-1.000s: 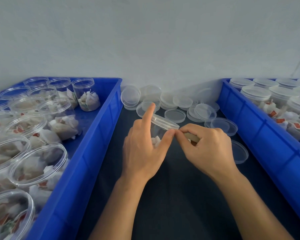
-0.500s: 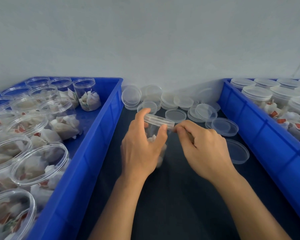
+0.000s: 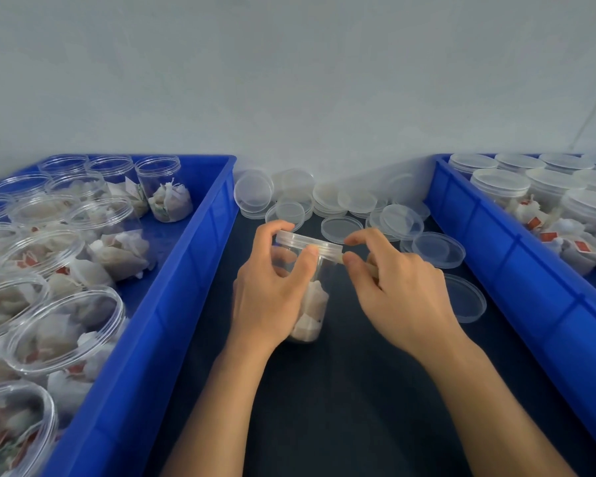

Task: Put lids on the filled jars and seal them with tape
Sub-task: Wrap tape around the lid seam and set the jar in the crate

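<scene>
A clear jar (image 3: 310,304) filled with white tea bags stands on the dark table between two blue bins, with a clear lid (image 3: 308,243) on its mouth. My left hand (image 3: 272,290) grips the jar, thumb and fingers curled around its upper part under the lid. To the right of the lid, my right hand (image 3: 396,287) pinches a beige roll of tape (image 3: 369,266), mostly hidden under the fingers. Its end meets the lid's right edge. The clear tape itself is too faint to see.
The left blue bin (image 3: 186,270) holds several open filled jars (image 3: 167,194). The right blue bin (image 3: 530,277) holds several lidded jars (image 3: 499,187). Loose clear lids (image 3: 341,228) lie scattered along the wall behind the jar and to its right.
The jar has gone from tilted toward me to upright on the table. My left hand slid its grip around the jar's top, and my right hand stayed at the lid's right edge.
</scene>
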